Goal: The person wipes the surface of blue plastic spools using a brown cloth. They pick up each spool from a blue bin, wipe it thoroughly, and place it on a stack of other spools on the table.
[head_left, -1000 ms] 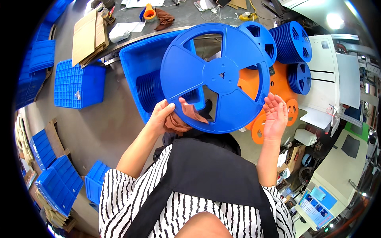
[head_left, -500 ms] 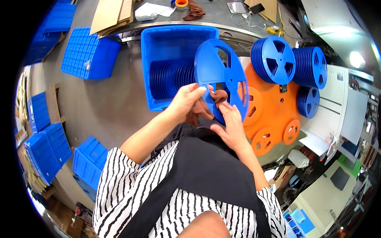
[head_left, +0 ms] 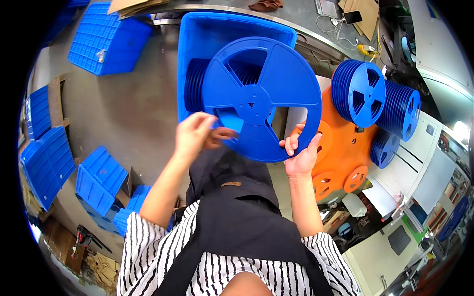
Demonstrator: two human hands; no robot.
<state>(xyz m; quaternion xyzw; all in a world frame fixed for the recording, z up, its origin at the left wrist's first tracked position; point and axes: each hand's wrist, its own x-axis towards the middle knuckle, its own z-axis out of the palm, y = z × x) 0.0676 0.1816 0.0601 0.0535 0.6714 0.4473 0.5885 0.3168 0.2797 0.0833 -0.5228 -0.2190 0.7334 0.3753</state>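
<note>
A large blue reel flange (head_left: 291, 74), a flat disc with cut-out windows, is held tilted with its broad face toward me. My right hand (head_left: 303, 157) grips its lower right rim, fingers coming through a window and thumb outside. At the disc's lower left, my left hand (head_left: 191, 138) is closed on a brown cloth (head_left: 222, 134), slightly blurred; whether the cloth touches the disc I cannot tell. Behind the disc stands a blue crate (head_left: 207, 39) with a row of blue discs (head_left: 193, 86) on edge inside, partly hidden.
To the right, an orange round turntable (head_left: 340, 118) bears stacks of blue discs (head_left: 366, 93) and smaller orange discs (head_left: 355, 178). A metal workbench (head_left: 301, 19) runs along the far side, with another brown cloth (head_left: 266, 5). Blue crates (head_left: 106, 42) stand on the floor at left.
The disc has turned from a steep angle to face me broadly. My right hand has shifted to its lower right rim. My left hand has moved left with the cloth, off the rim.
</note>
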